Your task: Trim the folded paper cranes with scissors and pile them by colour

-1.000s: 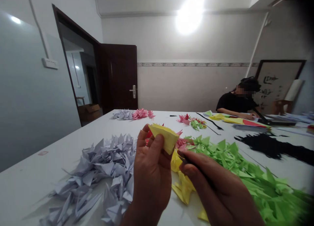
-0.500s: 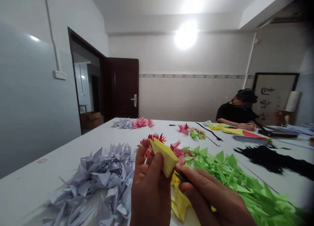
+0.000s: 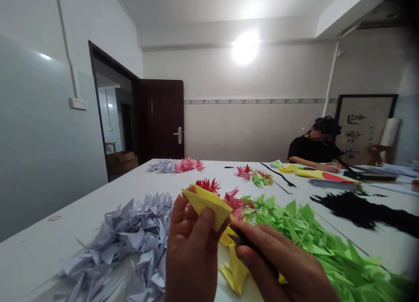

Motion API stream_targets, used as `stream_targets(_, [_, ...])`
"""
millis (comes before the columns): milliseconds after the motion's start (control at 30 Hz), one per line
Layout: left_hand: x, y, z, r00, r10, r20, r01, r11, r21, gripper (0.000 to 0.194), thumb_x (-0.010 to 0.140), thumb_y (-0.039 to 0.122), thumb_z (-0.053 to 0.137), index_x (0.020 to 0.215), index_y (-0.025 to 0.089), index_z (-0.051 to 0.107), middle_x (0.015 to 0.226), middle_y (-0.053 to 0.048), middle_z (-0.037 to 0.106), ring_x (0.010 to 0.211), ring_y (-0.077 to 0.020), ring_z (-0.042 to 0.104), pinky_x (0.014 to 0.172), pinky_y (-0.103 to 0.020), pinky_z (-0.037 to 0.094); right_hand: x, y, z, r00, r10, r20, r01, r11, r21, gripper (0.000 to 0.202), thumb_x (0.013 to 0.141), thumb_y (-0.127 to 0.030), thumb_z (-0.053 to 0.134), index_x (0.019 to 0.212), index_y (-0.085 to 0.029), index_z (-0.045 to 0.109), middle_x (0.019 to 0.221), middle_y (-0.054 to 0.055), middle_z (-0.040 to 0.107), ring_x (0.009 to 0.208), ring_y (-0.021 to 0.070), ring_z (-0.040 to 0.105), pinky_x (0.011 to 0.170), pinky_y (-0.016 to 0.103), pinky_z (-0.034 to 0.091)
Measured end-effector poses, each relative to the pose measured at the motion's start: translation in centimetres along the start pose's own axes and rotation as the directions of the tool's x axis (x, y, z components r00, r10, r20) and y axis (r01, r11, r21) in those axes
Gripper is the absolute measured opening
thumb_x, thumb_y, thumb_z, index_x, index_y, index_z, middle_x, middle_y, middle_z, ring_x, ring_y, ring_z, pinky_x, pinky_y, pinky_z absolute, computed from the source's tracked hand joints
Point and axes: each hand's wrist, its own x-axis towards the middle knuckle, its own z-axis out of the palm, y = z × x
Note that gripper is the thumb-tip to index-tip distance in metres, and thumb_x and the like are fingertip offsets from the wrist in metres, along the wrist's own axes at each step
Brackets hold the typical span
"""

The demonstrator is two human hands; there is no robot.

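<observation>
A folded yellow paper piece is pinched between the thumb and fingers of my left hand, raised above the table. My right hand grips a dark pointed tool, whose tip is just below the paper's right corner. Beneath and between the hands lie more yellow folded pieces. To the left of my left hand spreads a pile of pale grey-lilac folded pieces, and light green ones lie beyond and beside my right hand.
Red and pink pieces lie behind my hands. Small mixed piles and a black cord are farther back. Black strands lie at the right. A person in black sits at the far right beside coloured paper sheets.
My left hand has shifted slightly left and turned the yellow paper, so its folded edges lie flatter. The dark tool now shows more of its length. The view has shifted slightly.
</observation>
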Motion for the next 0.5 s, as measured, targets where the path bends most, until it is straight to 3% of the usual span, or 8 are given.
stream_targets(133, [0.5, 0.3, -0.3, 0.998, 0.044, -0.04, -0.045, 0.999, -0.015, 0.041, 0.068, 0.024, 0.075, 0.102, 0.03, 0.053, 0.093, 0.003, 0.069, 0.081, -0.0148, 0.069, 0.063, -0.022, 0.058, 0.1, 0.0, 0.0, 1.0, -0.004, 0.004, 0.004, 1.0, -0.007, 0.028, 0.085, -0.027, 0.057, 0.109, -0.025, 0.07, 0.099, 0.006, 0.074, 0.085, 0.0216, 0.071, 0.068, 0.027, 0.061])
stream_targets(300, [0.1, 0.1, -0.4, 0.997, 0.069, 0.04, -0.072, 0.994, 0.079, 0.042, 0.073, 0.025, 0.071, 0.108, 0.032, 0.05, 0.1, 0.001, 0.069, 0.091, -0.0182, 0.068, 0.073, -0.028, 0.059, 0.4, 0.1, 0.8, 0.999, -0.007, -0.048, 0.006, 1.0, -0.022, 0.025, 0.086, -0.026, 0.054, 0.102, -0.021, 0.072, 0.092, 0.007, 0.075, 0.078, 0.02, 0.072, 0.063, 0.025, 0.061])
stream_targets(500, [-0.3, -0.3, 0.1, 0.979, 0.178, 0.103, -0.19, 0.973, 0.13, 0.042, 0.072, 0.024, 0.071, 0.107, 0.036, 0.05, 0.097, 0.005, 0.069, 0.082, -0.0149, 0.068, 0.068, -0.026, 0.059, 0.6, 0.2, 0.6, 0.998, 0.01, -0.064, -0.011, 1.0, -0.01, 0.024, 0.086, -0.026, 0.055, 0.102, -0.025, 0.072, 0.093, 0.005, 0.075, 0.078, 0.0199, 0.072, 0.063, 0.025, 0.061])
